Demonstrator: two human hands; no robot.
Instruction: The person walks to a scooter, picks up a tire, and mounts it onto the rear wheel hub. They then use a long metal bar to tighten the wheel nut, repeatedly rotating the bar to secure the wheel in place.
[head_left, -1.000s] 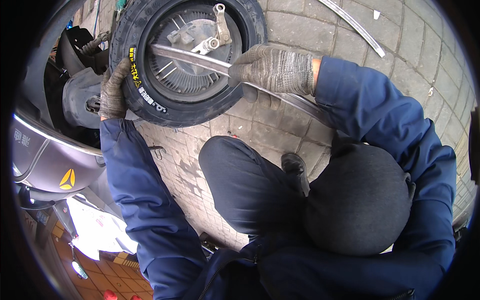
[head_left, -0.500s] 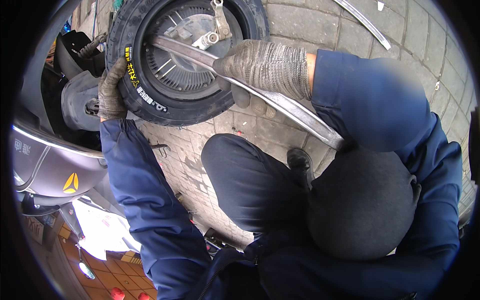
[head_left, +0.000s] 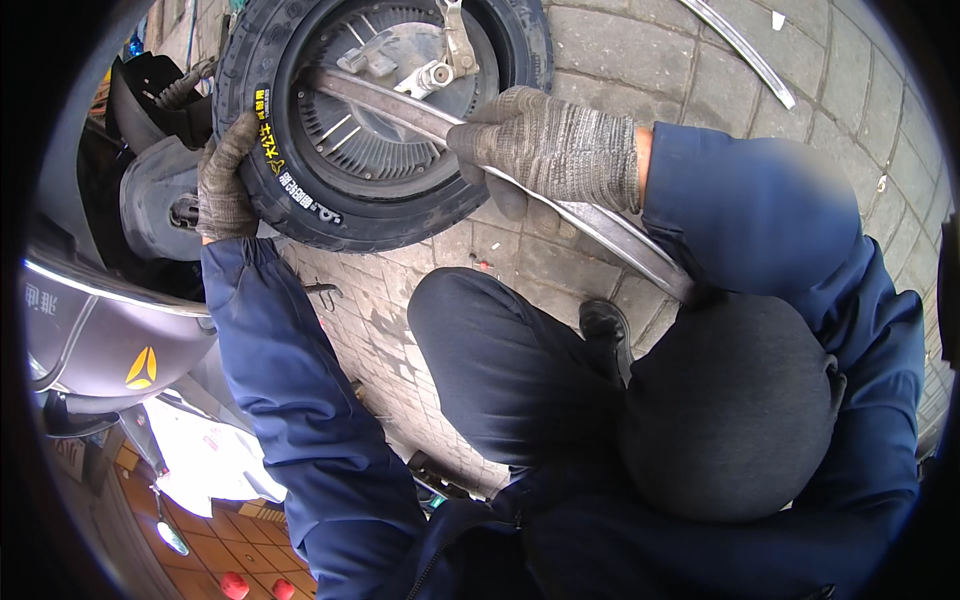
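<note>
Tyre (head_left: 365,222) being held, bar (head_left: 390,108) being gripped
At upper left, the tyre's edge is being clasped by fingers of the left hand (head_left: 227,180), seemingly for steadiness; the bar, crossing the hub (head_left: 375,158), is being enclosed by the right hand's (head_left: 555,145) curled fingers, perhaps for leverage.

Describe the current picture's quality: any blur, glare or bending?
In the head view, the right sleeve has a smeared, blurry patch; the white area at lower left looks blown out; the tyre is fairly sharp; pale highlights line the metal bar; paving joints curve toward black corners.
</note>
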